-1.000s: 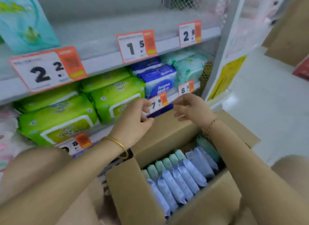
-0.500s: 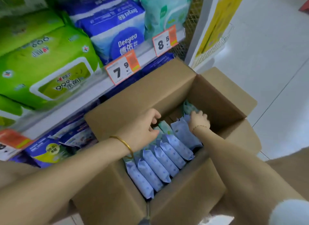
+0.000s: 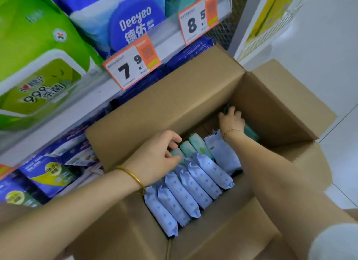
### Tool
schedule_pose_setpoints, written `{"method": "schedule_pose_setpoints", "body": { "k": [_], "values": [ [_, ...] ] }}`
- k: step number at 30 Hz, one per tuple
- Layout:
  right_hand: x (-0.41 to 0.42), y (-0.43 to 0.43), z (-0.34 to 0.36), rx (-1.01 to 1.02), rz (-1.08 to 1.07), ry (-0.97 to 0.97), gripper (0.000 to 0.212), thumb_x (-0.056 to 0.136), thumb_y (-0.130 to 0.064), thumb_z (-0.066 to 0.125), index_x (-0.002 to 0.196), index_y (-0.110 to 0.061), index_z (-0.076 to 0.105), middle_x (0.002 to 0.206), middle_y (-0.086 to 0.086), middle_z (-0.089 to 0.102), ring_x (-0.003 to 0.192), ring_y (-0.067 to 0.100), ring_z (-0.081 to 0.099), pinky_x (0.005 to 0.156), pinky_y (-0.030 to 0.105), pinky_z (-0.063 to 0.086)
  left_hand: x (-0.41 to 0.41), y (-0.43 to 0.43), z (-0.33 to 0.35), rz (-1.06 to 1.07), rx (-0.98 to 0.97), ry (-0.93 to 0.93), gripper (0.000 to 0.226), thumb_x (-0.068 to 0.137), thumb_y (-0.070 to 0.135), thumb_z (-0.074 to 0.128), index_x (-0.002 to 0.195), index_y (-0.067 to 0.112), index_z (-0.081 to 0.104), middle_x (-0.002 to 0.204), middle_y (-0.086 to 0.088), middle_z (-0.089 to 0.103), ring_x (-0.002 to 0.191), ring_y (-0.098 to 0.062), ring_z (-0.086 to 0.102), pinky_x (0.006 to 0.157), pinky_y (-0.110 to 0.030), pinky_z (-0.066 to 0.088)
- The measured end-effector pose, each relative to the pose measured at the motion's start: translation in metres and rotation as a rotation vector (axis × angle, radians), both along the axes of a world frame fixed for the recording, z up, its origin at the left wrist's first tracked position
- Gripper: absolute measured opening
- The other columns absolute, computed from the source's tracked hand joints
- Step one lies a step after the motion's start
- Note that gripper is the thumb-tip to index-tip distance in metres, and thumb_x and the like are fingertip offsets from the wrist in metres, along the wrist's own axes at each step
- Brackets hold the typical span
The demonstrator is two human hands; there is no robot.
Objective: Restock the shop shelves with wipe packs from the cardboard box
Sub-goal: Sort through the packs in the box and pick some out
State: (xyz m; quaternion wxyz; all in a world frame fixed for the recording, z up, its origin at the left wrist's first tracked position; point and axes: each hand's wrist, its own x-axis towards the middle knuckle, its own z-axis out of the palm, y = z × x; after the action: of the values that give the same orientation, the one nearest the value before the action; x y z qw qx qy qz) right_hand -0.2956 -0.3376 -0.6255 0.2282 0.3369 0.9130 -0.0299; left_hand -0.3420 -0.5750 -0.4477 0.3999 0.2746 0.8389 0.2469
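An open cardboard box (image 3: 174, 105) stands in front of the shop shelves. A row of light blue wipe packs (image 3: 193, 186) fills its near side, standing on edge. Behind them stand several teal wipe packs (image 3: 195, 143). My left hand (image 3: 155, 159) reaches into the box's left side, with thumb and fingers curled around the end teal pack. My right hand (image 3: 231, 118) is deep in the far right corner. Its fingers are spread and rest on another teal pack (image 3: 250, 133), near the box wall. Both wrists wear thin gold bracelets.
Above the box, the shelf holds green wipe packs (image 3: 38, 56) and a blue Deeyeo pack (image 3: 126, 14), with price tags (image 3: 133, 64) along its edge. Dark blue packs (image 3: 50, 172) lie on the lower shelf. White floor (image 3: 319, 66) spreads to the right.
Both hands dropped from the shelf edge into the box. The view tilted down and closer. My right hand has slid further into the far corner, and my left hand has closed on a teal pack.
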Motion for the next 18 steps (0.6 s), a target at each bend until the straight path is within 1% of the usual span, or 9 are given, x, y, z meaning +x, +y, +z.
{"method": "schedule_pose_setpoints", "body": {
  "k": [2, 4, 7, 9, 12, 14, 15, 16, 18],
  "values": [
    [-0.005, 0.001, -0.003, 0.02, -0.011, 0.004, 0.036, 0.094, -0.013, 0.047, 0.13, -0.009, 0.046, 0.142, 0.02, 0.024, 0.114, 0.04, 0.041, 0.085, 0.041, 0.045, -0.001, -0.001, -0.002, 0.001, -0.009, -0.012, 0.033, 0.088, 0.017, 0.058, 0.118, 0.026, 0.048, 0.114, 0.008, 0.054, 0.09, -0.009, 0.06, 0.067, 0.003, 0.038],
    [-0.007, 0.001, -0.002, 0.04, 0.006, 0.004, 0.032, 0.096, -0.008, 0.039, 0.126, -0.005, 0.05, 0.14, 0.017, 0.027, 0.111, 0.038, 0.044, 0.081, 0.04, 0.046, -0.001, 0.0, -0.001, 0.003, -0.009, -0.016, 0.032, 0.089, 0.017, 0.058, 0.118, 0.026, 0.048, 0.113, 0.008, 0.054, 0.09, -0.009, 0.06, 0.067, 0.004, 0.038],
    [-0.002, 0.0, -0.004, 0.041, 0.073, -0.036, 0.033, 0.096, -0.003, 0.033, 0.123, 0.0, 0.053, 0.136, 0.02, 0.036, 0.112, 0.04, 0.048, 0.086, 0.044, 0.045, -0.002, 0.002, 0.001, 0.006, 0.002, -0.02, 0.032, 0.089, 0.017, 0.057, 0.119, 0.025, 0.049, 0.114, 0.007, 0.054, 0.092, -0.01, 0.06, 0.067, 0.004, 0.037],
    [0.004, -0.002, 0.0, 0.054, 0.113, -0.041, 0.032, 0.093, 0.001, 0.038, 0.12, 0.001, 0.056, 0.132, 0.02, 0.041, 0.112, 0.039, 0.051, 0.085, 0.043, 0.048, -0.001, 0.002, 0.002, 0.003, 0.013, -0.023, 0.033, 0.089, 0.016, 0.056, 0.12, 0.024, 0.049, 0.115, 0.007, 0.054, 0.092, -0.01, 0.06, 0.066, 0.004, 0.037],
    [0.015, -0.004, 0.021, 0.019, 0.084, 0.009, 0.026, 0.089, -0.001, 0.049, 0.114, 0.0, 0.058, 0.125, 0.018, 0.046, 0.108, 0.038, 0.053, 0.078, 0.041, 0.049, 0.001, 0.004, 0.006, -0.004, 0.033, -0.024, 0.034, 0.089, 0.016, 0.056, 0.121, 0.023, 0.048, 0.117, 0.006, 0.054, 0.094, -0.01, 0.06, 0.067, -0.002, 0.04],
    [0.02, -0.004, 0.047, 0.001, 0.079, 0.09, 0.022, 0.087, -0.003, 0.055, 0.109, -0.003, 0.058, 0.119, 0.016, 0.046, 0.099, 0.035, 0.053, 0.071, 0.038, 0.047, 0.004, 0.006, 0.009, 0.007, 0.057, -0.041, 0.033, 0.09, 0.017, 0.056, 0.121, 0.022, 0.049, 0.118, 0.005, 0.054, 0.092, -0.011, 0.06, 0.066, -0.006, 0.042],
    [0.021, -0.003, 0.062, -0.002, 0.118, 0.124, 0.02, 0.086, -0.004, 0.057, 0.106, -0.004, 0.057, 0.116, 0.015, 0.046, 0.093, 0.034, 0.053, 0.068, 0.037, 0.046, 0.005, 0.006, 0.011, 0.015, 0.07, -0.053, 0.033, 0.09, 0.017, 0.057, 0.121, 0.021, 0.049, 0.118, 0.004, 0.054, 0.088, -0.012, 0.059, 0.066, -0.008, 0.042],
    [0.021, -0.003, 0.078, -0.007, 0.176, 0.149, 0.019, 0.085, -0.004, 0.059, 0.104, -0.004, 0.056, 0.113, 0.015, 0.046, 0.088, 0.033, 0.052, 0.067, 0.036, 0.046, 0.006, 0.007, 0.014, 0.023, 0.082, -0.061, 0.033, 0.09, 0.017, 0.057, 0.121, 0.021, 0.049, 0.118, 0.003, 0.055, 0.084, -0.012, 0.058, 0.065, -0.01, 0.042],
    [0.02, -0.005, 0.114, -0.08, 0.22, 0.256, 0.017, 0.086, -0.008, 0.058, 0.103, -0.004, 0.058, 0.11, 0.013, 0.047, 0.088, 0.034, 0.055, 0.071, 0.037, 0.048, 0.009, 0.006, 0.021, 0.032, 0.091, -0.056, 0.034, 0.09, 0.017, 0.057, 0.123, 0.02, 0.048, 0.12, 0.001, 0.054, 0.084, -0.013, 0.058, 0.065, -0.014, 0.043]
  ]
}}
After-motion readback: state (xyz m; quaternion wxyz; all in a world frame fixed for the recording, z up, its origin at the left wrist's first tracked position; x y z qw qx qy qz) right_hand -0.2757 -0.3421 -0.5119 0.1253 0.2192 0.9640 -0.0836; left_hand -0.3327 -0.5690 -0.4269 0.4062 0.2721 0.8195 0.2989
